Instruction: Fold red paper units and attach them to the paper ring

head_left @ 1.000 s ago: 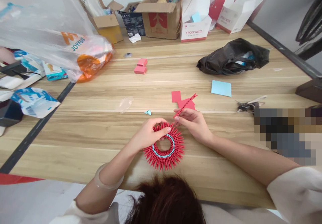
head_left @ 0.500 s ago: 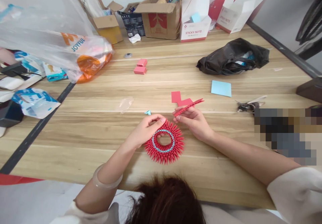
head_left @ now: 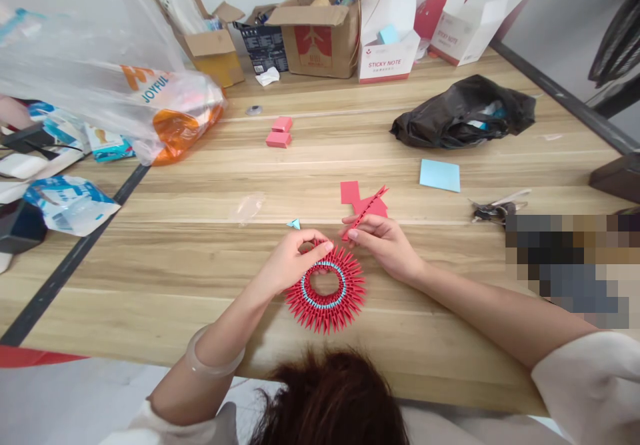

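My left hand (head_left: 301, 258) grips the upper left of a spiky red ring of folded paper pieces (head_left: 349, 298), which has a light-blue band around its open middle. Thumb and fingers pinch its rim. To the right of the ring, my right hand (head_left: 387, 245) holds a thin strip of stacked red folded paper pieces (head_left: 367, 210) by its lower end; the strip slants up to the right. Flat red paper sheets (head_left: 349, 192) lie just behind it on the table. A small light-blue folded paper piece (head_left: 295, 224) rests beyond my left hand.
Two red paper blocks (head_left: 279, 139) and a light-blue paper pad (head_left: 439, 175) lie farther back. A black plastic bag (head_left: 460, 115) is at the right, a clear plastic bag (head_left: 165, 111) at the left. Cardboard boxes (head_left: 323, 48) and a sticky note box (head_left: 387, 65) line the wall.
The red strip has turned to a steeper slant, its far end swinging left. The ring has dropped slightly toward me, and my left hand has shifted a little with it.
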A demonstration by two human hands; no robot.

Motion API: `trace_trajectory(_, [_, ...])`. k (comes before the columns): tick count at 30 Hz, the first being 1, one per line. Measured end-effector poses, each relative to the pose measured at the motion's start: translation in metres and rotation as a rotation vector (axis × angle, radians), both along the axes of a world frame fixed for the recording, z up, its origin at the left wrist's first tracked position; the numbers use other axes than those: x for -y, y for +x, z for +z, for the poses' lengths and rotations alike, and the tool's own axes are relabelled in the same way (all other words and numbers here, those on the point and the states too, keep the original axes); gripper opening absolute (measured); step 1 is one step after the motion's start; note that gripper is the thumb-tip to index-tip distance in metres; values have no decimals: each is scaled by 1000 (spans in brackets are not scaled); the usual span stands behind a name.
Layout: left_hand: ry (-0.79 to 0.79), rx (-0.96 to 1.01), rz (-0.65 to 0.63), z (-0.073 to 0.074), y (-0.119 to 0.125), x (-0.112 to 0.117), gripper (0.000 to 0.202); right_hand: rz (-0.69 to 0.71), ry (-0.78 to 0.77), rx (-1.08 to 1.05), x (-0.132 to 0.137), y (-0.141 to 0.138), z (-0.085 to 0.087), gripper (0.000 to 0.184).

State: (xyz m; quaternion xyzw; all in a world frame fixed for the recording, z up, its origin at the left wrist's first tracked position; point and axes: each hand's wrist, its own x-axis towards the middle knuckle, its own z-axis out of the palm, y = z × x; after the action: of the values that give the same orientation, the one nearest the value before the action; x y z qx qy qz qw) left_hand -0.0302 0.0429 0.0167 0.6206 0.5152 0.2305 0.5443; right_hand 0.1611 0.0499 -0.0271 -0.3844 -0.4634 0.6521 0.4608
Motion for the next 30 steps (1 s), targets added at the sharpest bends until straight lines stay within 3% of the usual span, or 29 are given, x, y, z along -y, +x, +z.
trace_trajectory(4, [-56,35,15,-1,0,1,23,20,-48,-81,1,0,0,21])
trace_trajectory(12, [-344,331,56,-1,2,4,20,-77,-102,-162,-1,-2,-2,21])
trace_trajectory(20, [-233,256,92,-4,4,5,22,-65,-113,-196,-1,-1,-3,18])
trace_trajectory(30, [-170,160,22,-5,4,5,21,-25,-118,-140,0,-1,0,19])
